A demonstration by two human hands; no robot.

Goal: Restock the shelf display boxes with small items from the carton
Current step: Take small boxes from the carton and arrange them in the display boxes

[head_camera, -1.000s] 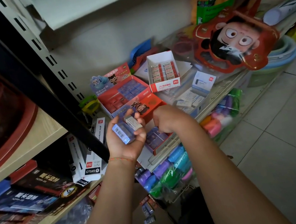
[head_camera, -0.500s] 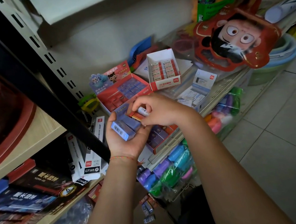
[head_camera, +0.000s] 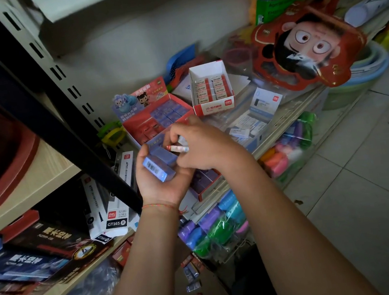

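My left hand (head_camera: 160,180) is palm up and holds several small blue boxed erasers (head_camera: 159,164) in its curled fingers. My right hand (head_camera: 203,146) pinches a small red and white eraser (head_camera: 178,147) just above the left palm. Behind the hands stands a red display box (head_camera: 159,119) with cartoon figures, holding blue and red erasers. A second red display box (head_camera: 206,183) lies under my right wrist, partly hidden. A white and red box (head_camera: 215,105) of white erasers stands further right on the shelf.
A black shelf upright (head_camera: 38,105) runs diagonally on the left. Pen boxes (head_camera: 115,217) lean on the lower left shelf. Coloured clay rolls (head_camera: 215,225) hang below the shelf edge. A red cartoon pack (head_camera: 305,50) sits at the right. Loose erasers (head_camera: 192,274) lie on the floor.
My right hand came up from the lower display box to my left palm and took hold of a red and white eraser there. The left hand kept its blue erasers.
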